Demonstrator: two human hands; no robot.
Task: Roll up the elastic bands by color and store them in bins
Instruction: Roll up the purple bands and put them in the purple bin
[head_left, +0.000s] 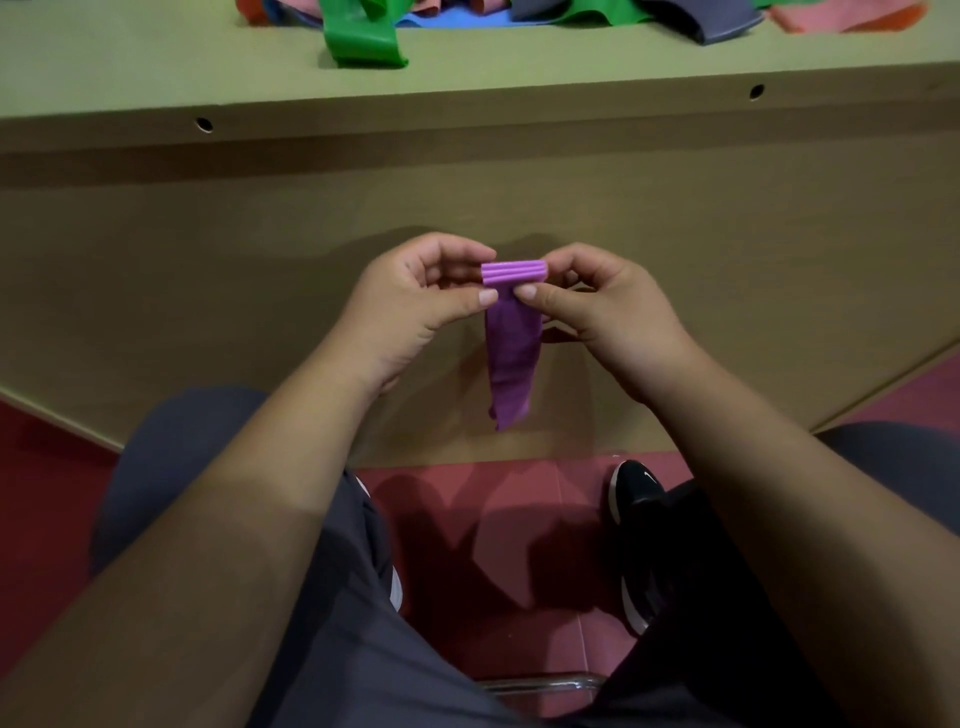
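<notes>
- A green band (363, 41) lay on the table (156, 78) left of the middle, its folded end nearest the front edge, apart from the edge itself.
- The left hand (415, 301) was held in the air below the table's front edge, before its front panel. Its thumb and curled fingers pinched the left end of the purple band (511, 338).
- The purple band was off the table, between the two hands. Its upper part was rolled into a small ridged bundle, and the loose tail hung straight down.
- The right hand (602, 306) pinched the right end of the roll, with the thumb on the near side and the fingers curled behind.
- A black shoe (636, 493) stood on the red floor under the right forearm.
- A grey band (722, 23) and a pink band (841, 18) lay along the table's far edge towards the right corner.
</notes>
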